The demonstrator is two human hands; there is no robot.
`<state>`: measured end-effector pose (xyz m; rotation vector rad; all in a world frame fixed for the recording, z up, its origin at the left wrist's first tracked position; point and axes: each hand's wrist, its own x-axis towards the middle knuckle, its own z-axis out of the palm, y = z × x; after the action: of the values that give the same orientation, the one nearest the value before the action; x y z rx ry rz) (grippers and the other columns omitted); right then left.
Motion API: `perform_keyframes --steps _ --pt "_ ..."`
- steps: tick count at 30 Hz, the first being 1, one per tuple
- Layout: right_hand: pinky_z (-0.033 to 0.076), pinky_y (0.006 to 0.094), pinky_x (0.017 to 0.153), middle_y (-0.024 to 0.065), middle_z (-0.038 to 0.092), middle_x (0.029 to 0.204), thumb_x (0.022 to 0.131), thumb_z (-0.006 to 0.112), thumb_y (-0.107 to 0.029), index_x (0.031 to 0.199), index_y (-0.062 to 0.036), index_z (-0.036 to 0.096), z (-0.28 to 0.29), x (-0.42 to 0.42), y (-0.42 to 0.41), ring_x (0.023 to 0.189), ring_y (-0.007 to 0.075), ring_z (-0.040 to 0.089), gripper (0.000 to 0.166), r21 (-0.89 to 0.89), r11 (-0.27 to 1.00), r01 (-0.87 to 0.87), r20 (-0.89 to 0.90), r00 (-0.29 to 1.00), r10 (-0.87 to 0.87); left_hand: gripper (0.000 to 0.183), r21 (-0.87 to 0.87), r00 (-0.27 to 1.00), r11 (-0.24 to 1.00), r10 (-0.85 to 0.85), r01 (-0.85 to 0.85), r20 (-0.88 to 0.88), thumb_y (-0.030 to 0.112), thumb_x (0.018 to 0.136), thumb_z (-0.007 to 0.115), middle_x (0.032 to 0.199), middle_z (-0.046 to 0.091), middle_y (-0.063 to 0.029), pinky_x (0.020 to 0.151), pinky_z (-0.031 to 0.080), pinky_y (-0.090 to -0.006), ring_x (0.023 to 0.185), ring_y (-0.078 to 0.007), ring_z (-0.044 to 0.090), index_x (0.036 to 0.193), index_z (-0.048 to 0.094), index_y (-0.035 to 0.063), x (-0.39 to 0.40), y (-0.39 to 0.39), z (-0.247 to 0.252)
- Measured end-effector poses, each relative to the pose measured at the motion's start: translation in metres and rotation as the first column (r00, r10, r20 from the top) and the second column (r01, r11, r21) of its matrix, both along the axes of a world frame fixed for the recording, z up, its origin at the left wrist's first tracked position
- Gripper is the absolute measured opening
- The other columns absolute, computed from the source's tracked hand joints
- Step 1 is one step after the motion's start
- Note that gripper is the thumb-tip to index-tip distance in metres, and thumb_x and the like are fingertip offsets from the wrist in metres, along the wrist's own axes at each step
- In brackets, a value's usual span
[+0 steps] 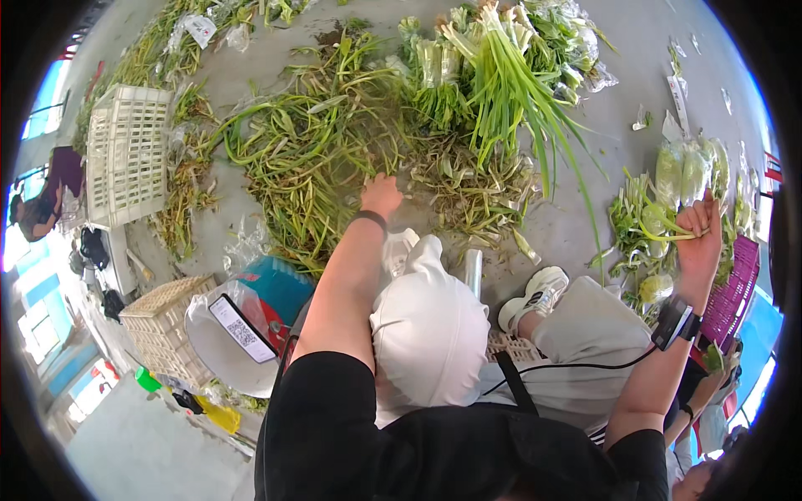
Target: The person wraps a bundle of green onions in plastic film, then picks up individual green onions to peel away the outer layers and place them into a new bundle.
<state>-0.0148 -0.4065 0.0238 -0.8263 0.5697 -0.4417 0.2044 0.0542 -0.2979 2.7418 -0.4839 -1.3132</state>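
Observation:
My left hand (381, 193) is over the floor at the edge of a heap of loose green and yellowed leaves (301, 175), fingers a little apart, with nothing seen in it. At the far right my right hand (698, 219) is closed on a pale green scallion stalk (667, 236), whose leaves bend up and left. Beyond my left hand, long green scallions (507, 94) lie over bundled leafy vegetables (438, 69). Brownish trimmings (476, 188) lie below them. Bagged vegetables (683, 172) are beside my right hand.
A white plastic crate (128, 153) and a beige crate (166, 325) are at the left. A phone (244, 329) rests on a white tub (210, 360) near a blue container (276, 291). A purple crate (730, 291) is at the right, with another person's arm (695, 401) below it.

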Motion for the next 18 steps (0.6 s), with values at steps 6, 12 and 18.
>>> perform_keyframes --steps 6,12,18 --pt "0.025 0.0206 0.052 -0.0032 0.031 0.061 0.098 0.044 -0.021 0.108 0.0006 0.055 -0.002 0.022 0.008 0.052 0.0049 0.027 0.026 0.029 0.999 0.016 -0.036 0.999 -0.015 0.045 0.135 0.997 0.989 -0.063 0.055 0.052 0.027 0.086 0.056 0.138 0.036 -0.0091 0.099 0.038 -0.0485 0.128 -0.0346 0.033 0.128 0.047 0.0111 0.001 -0.004 -0.001" --pt "0.026 0.0208 0.052 -0.0037 0.031 0.061 0.098 0.045 -0.021 0.108 0.0005 0.055 -0.004 0.032 0.01 0.052 0.0045 0.028 0.026 0.006 0.999 -0.031 -0.039 0.999 0.031 0.032 -0.159 0.966 0.987 0.018 0.024 0.256 0.02 0.082 0.058 0.122 0.049 -0.0103 0.088 0.043 -0.0474 0.113 -0.0328 0.048 0.111 0.058 0.0077 -0.018 0.006 -0.005" --pt "0.026 0.0206 0.051 -0.0038 0.032 0.061 0.097 0.046 -0.022 0.106 0.0004 0.056 -0.002 0.03 0.018 0.051 0.0046 0.029 0.026 -0.02 0.999 -0.045 -0.047 0.998 0.044 0.032 -0.417 0.902 0.83 0.428 -0.37 0.052 0.016 0.08 0.062 0.103 0.058 -0.0128 0.079 0.047 -0.0388 0.09 -0.0282 0.059 0.11 0.057 0.0047 -0.009 0.013 -0.015"
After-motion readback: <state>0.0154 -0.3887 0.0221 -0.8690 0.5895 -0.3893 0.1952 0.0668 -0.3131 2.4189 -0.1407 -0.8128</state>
